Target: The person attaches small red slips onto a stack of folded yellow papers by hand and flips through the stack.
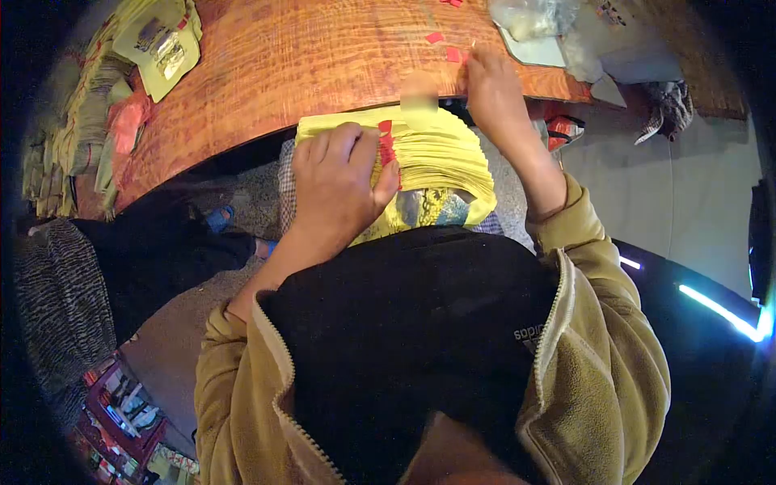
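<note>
A thick stack of fanned yellow sheets [440,162] rests on my lap against the table edge, with a dark printed picture [432,208] on its near side. My left hand [335,182] grips the stack's left part, fingers curled over it and thumb pressed by a line of red strips [387,145]. Over the table edge, my right hand [495,93] has its fingers drawn together beside a small red slip [453,54]. Whether it pinches anything is too small to make out. Another red slip [435,37] lies just beyond.
The wooden table [307,56] curves across the front. At its left lie yellow printed pieces [166,48], a red plastic bag [129,121] and piled bundles [97,105]. Clear plastic bags [537,18] sit at the back right. A person's dark-clothed legs [162,259] are at my left.
</note>
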A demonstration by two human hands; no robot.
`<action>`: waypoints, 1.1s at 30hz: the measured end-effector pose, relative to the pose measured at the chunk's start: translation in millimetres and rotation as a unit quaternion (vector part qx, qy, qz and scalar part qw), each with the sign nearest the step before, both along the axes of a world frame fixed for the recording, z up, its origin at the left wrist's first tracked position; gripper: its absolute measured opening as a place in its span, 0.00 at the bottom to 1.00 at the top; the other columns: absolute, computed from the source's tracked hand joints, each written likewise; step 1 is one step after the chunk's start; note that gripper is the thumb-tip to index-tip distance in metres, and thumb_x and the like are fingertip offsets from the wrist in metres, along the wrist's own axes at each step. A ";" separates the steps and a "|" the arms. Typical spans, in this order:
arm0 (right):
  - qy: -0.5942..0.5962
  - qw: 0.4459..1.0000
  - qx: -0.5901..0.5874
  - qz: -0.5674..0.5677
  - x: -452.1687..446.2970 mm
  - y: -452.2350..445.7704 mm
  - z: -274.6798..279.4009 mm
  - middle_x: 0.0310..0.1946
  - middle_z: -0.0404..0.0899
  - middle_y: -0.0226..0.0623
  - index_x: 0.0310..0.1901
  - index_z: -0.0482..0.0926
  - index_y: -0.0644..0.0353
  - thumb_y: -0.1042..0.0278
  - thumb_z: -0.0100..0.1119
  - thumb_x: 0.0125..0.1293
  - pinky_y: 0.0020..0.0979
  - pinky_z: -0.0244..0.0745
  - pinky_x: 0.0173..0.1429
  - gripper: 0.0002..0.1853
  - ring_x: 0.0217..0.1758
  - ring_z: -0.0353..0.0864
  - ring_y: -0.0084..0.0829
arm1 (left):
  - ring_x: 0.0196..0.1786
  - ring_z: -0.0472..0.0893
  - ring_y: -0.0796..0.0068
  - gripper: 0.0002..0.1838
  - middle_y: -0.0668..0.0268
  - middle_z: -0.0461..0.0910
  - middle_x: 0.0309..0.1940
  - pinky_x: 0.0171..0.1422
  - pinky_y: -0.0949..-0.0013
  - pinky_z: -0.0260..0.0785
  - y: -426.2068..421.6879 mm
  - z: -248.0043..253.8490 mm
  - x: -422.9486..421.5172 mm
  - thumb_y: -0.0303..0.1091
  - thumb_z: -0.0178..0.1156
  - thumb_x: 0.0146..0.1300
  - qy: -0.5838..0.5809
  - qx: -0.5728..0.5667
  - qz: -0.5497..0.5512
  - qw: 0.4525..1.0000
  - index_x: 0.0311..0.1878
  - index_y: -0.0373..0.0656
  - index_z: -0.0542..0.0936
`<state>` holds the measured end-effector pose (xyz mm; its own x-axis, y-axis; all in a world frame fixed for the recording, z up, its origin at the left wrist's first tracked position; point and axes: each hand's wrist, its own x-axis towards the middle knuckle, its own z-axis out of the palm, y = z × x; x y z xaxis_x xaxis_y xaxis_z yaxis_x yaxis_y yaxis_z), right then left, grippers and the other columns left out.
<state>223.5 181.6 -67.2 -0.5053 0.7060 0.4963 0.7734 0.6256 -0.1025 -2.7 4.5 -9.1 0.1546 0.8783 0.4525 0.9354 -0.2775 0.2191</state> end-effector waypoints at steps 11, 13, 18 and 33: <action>-0.001 0.999 0.029 -0.033 0.9 14.6 18.1 0.36 0.81 0.45 0.35 0.80 0.62 0.66 0.66 0.60 0.49 0.76 0.47 0.09 0.45 0.82 0.50 | 0.54 0.76 0.59 0.20 0.64 0.79 0.49 0.58 0.55 0.66 -0.7 -1.1 -0.4 0.45 0.69 0.55 -0.027 0.013 0.021 0.999 0.48 0.46 0.84; 0.096 0.993 -0.053 0.032 -1.4 12.1 19.0 0.33 0.81 0.46 0.35 0.80 0.63 0.63 0.65 0.64 0.47 0.76 0.44 0.11 0.40 0.82 0.51 | 0.54 0.76 0.60 0.19 0.64 0.79 0.48 0.58 0.55 0.66 -2.1 -0.8 -1.0 0.44 0.68 0.55 -0.025 0.022 0.017 0.999 0.47 0.46 0.84; 0.152 0.866 -0.450 0.155 -42.2 -30.0 56.4 0.31 0.83 0.43 0.38 0.82 0.62 0.61 0.66 0.66 0.38 0.76 0.41 0.12 0.34 0.83 0.38 | 0.50 0.78 0.65 0.16 0.70 0.81 0.43 0.53 0.56 0.65 -0.5 -1.9 0.7 0.44 0.66 0.57 -0.022 -0.007 0.004 1.000 0.47 0.50 0.85; 0.069 0.891 -0.432 0.124 -43.0 -22.4 60.4 0.38 0.83 0.44 0.47 0.81 0.63 0.67 0.67 0.63 0.35 0.78 0.45 0.13 0.41 0.85 0.39 | 0.46 0.77 0.66 0.19 0.69 0.80 0.39 0.51 0.56 0.65 2.7 3.3 0.6 0.46 0.68 0.55 0.018 -0.007 0.003 1.000 0.48 0.47 0.85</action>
